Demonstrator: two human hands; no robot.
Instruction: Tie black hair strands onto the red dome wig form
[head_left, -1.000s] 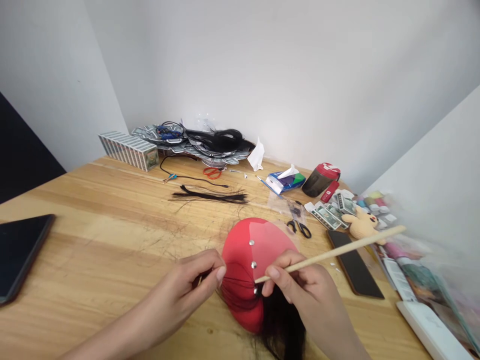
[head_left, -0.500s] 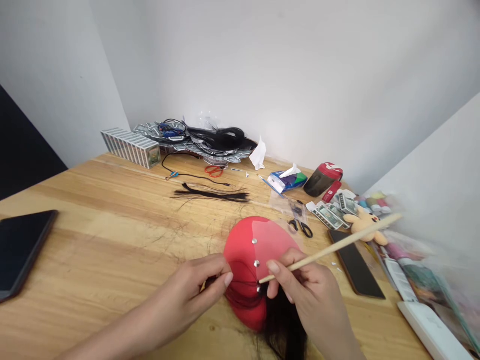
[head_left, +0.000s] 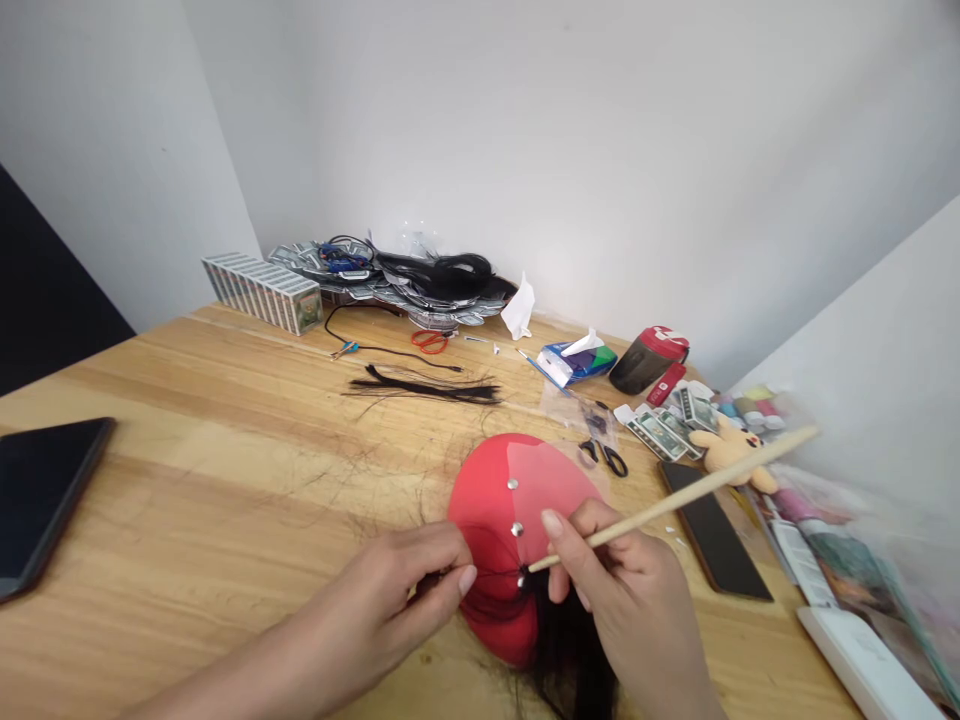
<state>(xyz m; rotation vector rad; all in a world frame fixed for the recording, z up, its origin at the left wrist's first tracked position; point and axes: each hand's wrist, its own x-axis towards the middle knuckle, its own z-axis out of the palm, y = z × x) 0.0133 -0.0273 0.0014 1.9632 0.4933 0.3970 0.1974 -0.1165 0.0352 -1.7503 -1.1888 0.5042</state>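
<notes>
A red dome-shaped block (head_left: 480, 490) sits on the wooden table, partly covered by a sheer mesh piece (head_left: 553, 487) held with several silver pins (head_left: 516, 530). Black hair (head_left: 574, 650) hangs from its lower right side. My right hand (head_left: 615, 565) grips a slim wooden stick (head_left: 705, 487) like a hook handle; its lower end meets the hair beside the lowest pin, and any metal tip is too small to make out. At the block's left side, my left hand (head_left: 420, 590) is closed in a pinch on thin black hair strands (head_left: 495, 575) that stretch toward the stick's end.
A loose hair bundle (head_left: 424, 385) lies behind the block. Black scissors (head_left: 604, 457), a tissue pack (head_left: 576, 360), a red-lidded jar (head_left: 649, 360), a plush toy (head_left: 731, 455) and a dark phone (head_left: 716, 530) stand to the right. A tablet (head_left: 49, 500) lies left.
The wooden stick's end and my right hand have shifted slightly right and down. My left hand has moved a little right, still pinching the strands. The view has shifted slightly.
</notes>
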